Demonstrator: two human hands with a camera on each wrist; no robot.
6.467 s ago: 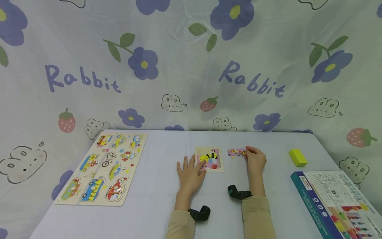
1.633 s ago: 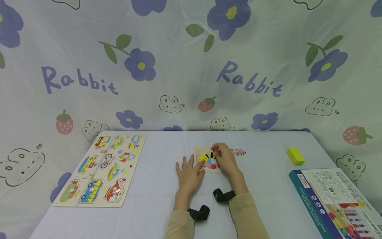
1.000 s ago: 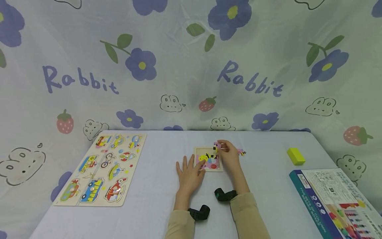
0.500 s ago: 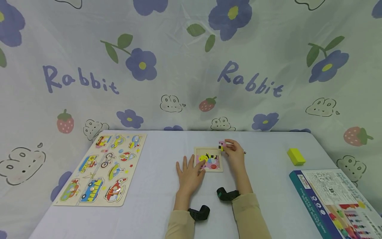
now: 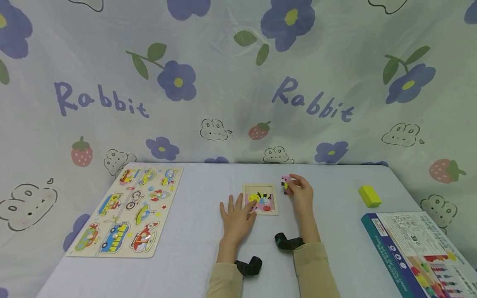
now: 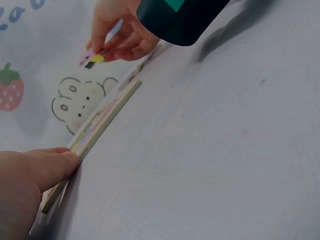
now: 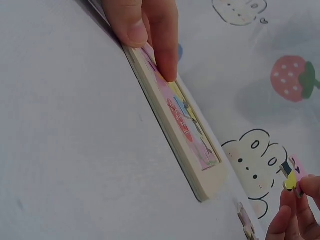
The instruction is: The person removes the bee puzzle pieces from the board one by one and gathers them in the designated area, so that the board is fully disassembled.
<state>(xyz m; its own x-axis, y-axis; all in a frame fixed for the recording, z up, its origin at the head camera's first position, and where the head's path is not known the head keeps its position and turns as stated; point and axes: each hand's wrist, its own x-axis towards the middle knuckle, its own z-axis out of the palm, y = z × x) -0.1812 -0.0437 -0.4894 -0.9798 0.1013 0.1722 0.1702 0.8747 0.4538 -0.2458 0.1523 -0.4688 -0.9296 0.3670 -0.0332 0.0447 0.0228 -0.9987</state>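
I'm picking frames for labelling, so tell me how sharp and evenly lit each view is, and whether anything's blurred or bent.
Head view: soft, even light, no glare; the table edges bow outward like a wide lens; the puzzle piece is tiny. Left wrist view: dimmer, the left hand is a close blur, and a dark device blocks the top. Right wrist view: the puzzle tray is fairly sharp, the right hand cropped at the corner.

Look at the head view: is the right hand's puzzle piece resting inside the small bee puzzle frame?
No: the right hand pinches the puzzle piece in the air, to the right of the bee puzzle frame.

A pink, yellow and black puzzle piece (image 5: 286, 183) is seen. The puzzle board (image 5: 261, 199) is patterned pink with a yellow bee. The block (image 5: 370, 195) is yellow.
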